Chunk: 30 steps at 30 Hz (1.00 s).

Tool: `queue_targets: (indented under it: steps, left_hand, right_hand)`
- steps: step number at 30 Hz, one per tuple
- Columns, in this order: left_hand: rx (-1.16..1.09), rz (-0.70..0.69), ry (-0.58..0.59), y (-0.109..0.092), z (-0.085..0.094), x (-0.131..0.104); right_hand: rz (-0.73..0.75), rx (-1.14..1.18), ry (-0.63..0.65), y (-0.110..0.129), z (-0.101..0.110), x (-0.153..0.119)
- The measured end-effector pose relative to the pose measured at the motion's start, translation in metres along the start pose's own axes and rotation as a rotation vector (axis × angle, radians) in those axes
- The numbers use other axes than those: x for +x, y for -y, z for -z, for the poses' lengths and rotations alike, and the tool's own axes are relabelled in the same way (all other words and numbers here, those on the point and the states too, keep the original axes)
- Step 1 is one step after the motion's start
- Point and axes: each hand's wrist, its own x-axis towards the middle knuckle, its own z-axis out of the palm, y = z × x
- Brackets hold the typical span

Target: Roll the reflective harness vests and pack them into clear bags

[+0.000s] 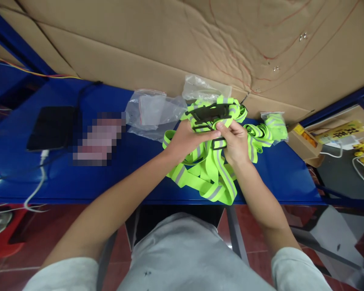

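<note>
Bright yellow-green straps (214, 190) with grey reflective stripes lie in a loose heap on the blue table, some hanging over its front edge. Black buckles (220, 143) are attached to them. My left hand (186, 137) is closed on the straps at their left side, its thumb reaching right across a black buckle. Close beside it, my right hand (236, 141) pinches the strap near the black buckle, the two thumbs almost touching. More black parts (210, 113) lie on the straps just above my hands.
Clear plastic bags (153, 111) lie left of the straps. A black phone (51, 127) with a white cable rests on the blue table (133, 173). A bagged strap (276, 125) and an open cardboard box (305, 143) are at right. Cardboard (139, 36) stands behind.
</note>
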Motion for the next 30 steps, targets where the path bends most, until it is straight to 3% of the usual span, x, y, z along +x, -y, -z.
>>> queue_targets:
  steps: [6,13,17,20,25,27,30]
  left_hand:
    - [0.05,0.143,0.217,-0.017,0.014,0.004]
    - [-0.041,0.279,0.26,-0.032,0.032,0.011]
    - [-0.157,0.394,0.554,-0.032,0.038,0.007]
    - [-0.065,0.408,0.691,-0.029,0.037,0.004]
    - [-0.055,0.385,0.553,-0.03,0.037,0.005]
    - [-0.036,0.428,0.609,-0.032,0.042,0.006]
    - [0.184,0.461,0.707,-0.033,0.049,0.007]
  right_hand:
    - [0.051,0.029,-0.004,-0.001,0.005,0.005]
    - [0.009,0.048,-0.004,0.008,0.012,0.011]
    - [-0.018,0.139,-0.027,0.016,0.022,0.017]
    - [-0.027,0.199,-0.041,0.022,0.026,0.02]
    - [-0.016,0.187,-0.013,0.026,0.031,0.022]
    - [-0.009,0.164,-0.035,0.025,0.039,0.025]
    - [0.035,0.119,-0.088,0.023,0.056,0.034]
